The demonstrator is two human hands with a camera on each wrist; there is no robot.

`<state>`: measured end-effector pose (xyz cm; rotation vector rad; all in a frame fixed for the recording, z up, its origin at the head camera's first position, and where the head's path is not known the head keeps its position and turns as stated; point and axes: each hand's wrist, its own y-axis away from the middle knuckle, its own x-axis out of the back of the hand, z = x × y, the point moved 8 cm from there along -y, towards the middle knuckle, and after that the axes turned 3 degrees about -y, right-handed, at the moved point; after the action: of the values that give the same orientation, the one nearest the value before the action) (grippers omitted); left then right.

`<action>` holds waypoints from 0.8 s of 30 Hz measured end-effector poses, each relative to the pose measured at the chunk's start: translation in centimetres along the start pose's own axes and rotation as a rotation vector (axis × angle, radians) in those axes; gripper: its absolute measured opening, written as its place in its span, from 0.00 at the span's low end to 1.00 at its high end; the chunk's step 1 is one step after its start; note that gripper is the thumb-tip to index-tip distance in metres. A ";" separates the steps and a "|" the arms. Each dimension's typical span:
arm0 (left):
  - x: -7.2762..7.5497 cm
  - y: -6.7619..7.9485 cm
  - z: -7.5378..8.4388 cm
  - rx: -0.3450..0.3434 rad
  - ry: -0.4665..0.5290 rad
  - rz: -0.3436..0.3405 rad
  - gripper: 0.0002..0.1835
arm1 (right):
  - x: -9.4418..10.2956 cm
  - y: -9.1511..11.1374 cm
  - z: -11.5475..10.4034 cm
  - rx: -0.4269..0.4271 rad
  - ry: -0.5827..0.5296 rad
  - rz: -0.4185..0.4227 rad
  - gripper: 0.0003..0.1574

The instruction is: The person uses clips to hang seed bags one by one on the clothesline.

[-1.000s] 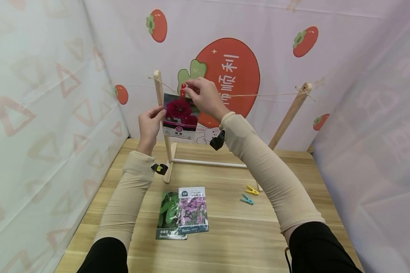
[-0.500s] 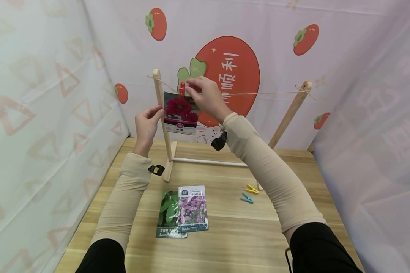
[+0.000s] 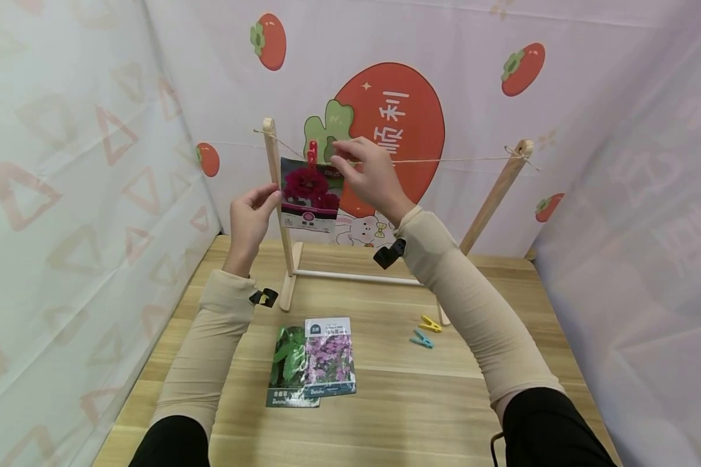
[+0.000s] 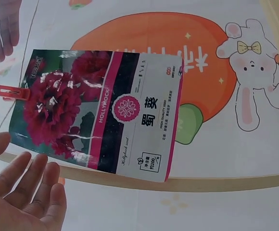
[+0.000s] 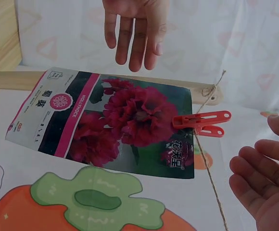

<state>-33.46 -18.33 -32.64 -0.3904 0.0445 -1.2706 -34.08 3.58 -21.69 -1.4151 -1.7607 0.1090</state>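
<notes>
A hollyhock seed packet [image 3: 309, 194] with a dark red flower picture hangs from the twine [image 5: 209, 173]. One red clothespin [image 5: 202, 122] clips its top edge to the line. My left hand [image 3: 250, 224] is beside the packet's left edge; in the left wrist view those fingers [image 4: 48, 185] are relaxed and apart from it. To the right of the clothespin is my right hand [image 3: 374, 175], holding nothing. Its loosely bent fingers [image 5: 257, 168] are clear of both clip and packet in the right wrist view.
The twine runs between a left wooden post [image 3: 286, 243] and a right wooden post [image 3: 493, 198], joined low down by a white rod [image 3: 356, 277]. On the table lie a green-leaf seed packet [image 3: 286, 370], an overlapping pink-flower packet [image 3: 330, 360], a yellow clothespin [image 3: 430, 324] and a blue clothespin [image 3: 422, 338].
My right hand has let go of the red clothespin and moved away to the right. My left hand has drawn slightly left, off the packet's edge. The packet stays hanging.
</notes>
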 end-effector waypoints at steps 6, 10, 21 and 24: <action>-0.2 0.7 0.2 0.000 -0.029 -0.030 0.20 | 0.0 1.3 0.6 0.003 -0.014 -0.020 0.21; -0.3 1.2 0.2 0.014 -0.042 -0.047 0.20 | 0.4 2.1 0.7 0.032 -0.011 -0.011 0.23; -0.3 2.1 -0.1 0.011 -0.061 -0.079 0.20 | 1.2 4.7 2.2 0.036 -0.002 -0.009 0.23; -0.3 2.3 -0.1 0.004 -0.055 -0.072 0.21 | 1.4 5.5 2.5 0.041 -0.015 0.006 0.23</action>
<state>-31.45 -17.52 -33.48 -0.4271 -0.0191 -1.3301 -31.53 7.72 -25.48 -1.3935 -1.7571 0.1585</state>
